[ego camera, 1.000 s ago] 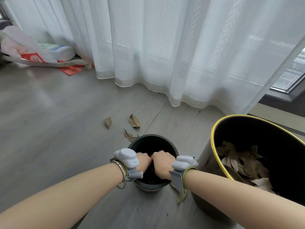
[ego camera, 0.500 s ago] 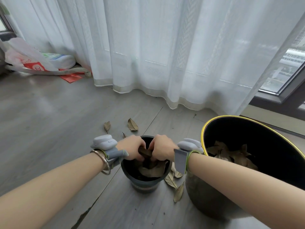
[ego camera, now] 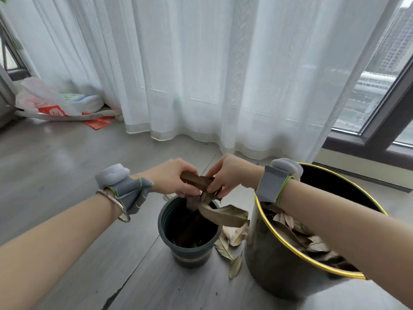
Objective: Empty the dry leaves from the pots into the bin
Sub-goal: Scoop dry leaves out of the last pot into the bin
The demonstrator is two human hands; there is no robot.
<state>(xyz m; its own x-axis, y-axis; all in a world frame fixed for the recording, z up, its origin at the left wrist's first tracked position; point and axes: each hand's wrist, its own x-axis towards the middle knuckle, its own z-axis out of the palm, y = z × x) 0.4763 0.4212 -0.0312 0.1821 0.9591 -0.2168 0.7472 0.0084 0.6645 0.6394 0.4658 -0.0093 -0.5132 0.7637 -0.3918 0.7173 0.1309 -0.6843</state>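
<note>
Both hands, left hand [ego camera: 172,177] & right hand [ego camera: 230,173], grip a dry leaves [ego camera: 201,186] bunch above pot [ego camera: 190,253], beside bin [ego camera: 279,276].

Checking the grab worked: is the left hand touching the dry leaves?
Touching. The head view shows the left hand with fingers curled round the bunch of dry leaves above the pot.

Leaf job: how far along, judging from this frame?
Done: the bin already holds a layer of dry leaves. In hand: left hand and right hand grip a bunch of leaves above the pot. Left: leaves in the pot's bottom, plus strays on the floor.
</note>
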